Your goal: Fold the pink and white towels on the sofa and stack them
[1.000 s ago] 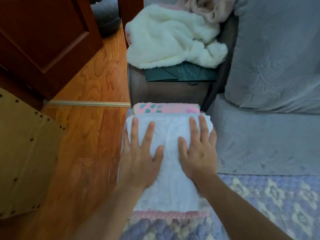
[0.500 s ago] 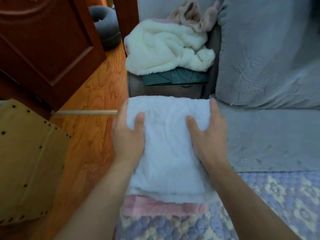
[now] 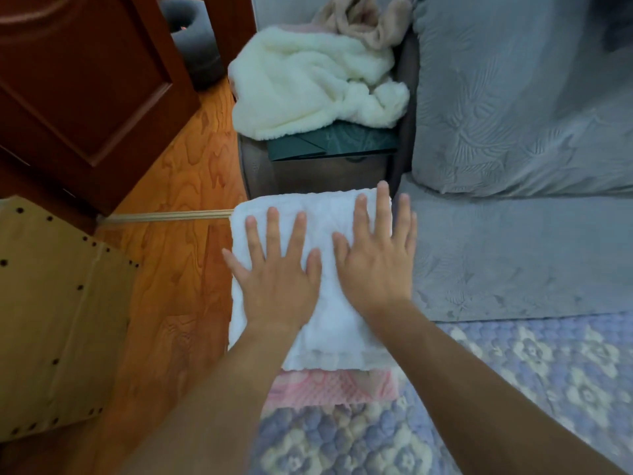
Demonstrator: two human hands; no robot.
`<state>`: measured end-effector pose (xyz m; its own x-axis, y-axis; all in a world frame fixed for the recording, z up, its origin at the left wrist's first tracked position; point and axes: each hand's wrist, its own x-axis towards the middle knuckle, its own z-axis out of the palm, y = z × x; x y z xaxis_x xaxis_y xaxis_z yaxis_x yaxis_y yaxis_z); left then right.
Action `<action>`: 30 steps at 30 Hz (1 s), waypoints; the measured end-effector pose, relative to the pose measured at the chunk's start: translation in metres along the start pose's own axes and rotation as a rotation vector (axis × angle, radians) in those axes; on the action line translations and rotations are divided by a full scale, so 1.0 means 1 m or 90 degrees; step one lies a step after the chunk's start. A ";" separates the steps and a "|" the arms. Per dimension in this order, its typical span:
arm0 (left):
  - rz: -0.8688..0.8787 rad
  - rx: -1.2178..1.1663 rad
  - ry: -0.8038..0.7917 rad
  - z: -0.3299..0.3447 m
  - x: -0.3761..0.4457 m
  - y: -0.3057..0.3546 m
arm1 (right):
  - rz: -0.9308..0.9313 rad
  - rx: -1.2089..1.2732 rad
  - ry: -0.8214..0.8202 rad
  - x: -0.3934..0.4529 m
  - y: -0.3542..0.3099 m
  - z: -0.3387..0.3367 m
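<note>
Nearest lies a quilted sofa cover with lilac and cream flowers (image 3: 513, 389), spread over the seat at the lower right. On its near left edge sits the folded pink textured towel (image 3: 329, 389), of which only a near strip shows. The folded white fluffy towel (image 3: 325, 323) lies stacked on top of it, covering the rest and reaching farther away than the pink one can be seen.

Both hands lie flat on the white towel, palms down. The left hand (image 3: 274, 282) has its fingers straight and spread, pressing the left half; the right hand (image 3: 376, 269) is likewise flat with straight fingers on the right half, its outer fingers reaching over the towel's far right edge. Neither hand grips anything.

To the right of the stack is the grey embossed sofa seat (image 3: 513, 262), and beyond it a grey embossed back cushion (image 3: 513, 97). To the left, a tan studded panel (image 3: 51, 320) stands on the orange wooden floor (image 3: 191, 166).

Beyond the towels, a brown sofa armrest (image 3: 308, 176) carries a dark green flat box (image 3: 335, 142) with a crumpled cream fleece blanket (image 3: 308, 90) heaped on it and a beige cloth (image 3: 363, 22) behind. At far left stands a reddish-brown wooden door (image 3: 85, 80), and past it a dark grey round cushion (image 3: 191, 36).
</note>
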<state>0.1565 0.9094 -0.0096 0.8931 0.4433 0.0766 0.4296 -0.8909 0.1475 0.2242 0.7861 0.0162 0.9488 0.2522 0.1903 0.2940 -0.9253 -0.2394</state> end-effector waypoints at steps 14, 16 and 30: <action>0.089 -0.080 0.016 0.033 0.002 -0.023 | -0.134 0.084 0.044 0.001 0.027 0.056; 0.092 -0.085 0.038 0.042 0.009 -0.022 | -0.132 0.125 0.076 0.006 0.030 0.064; 0.040 0.082 -0.172 -0.073 -0.019 0.005 | -0.096 -0.078 -0.257 -0.020 0.016 -0.048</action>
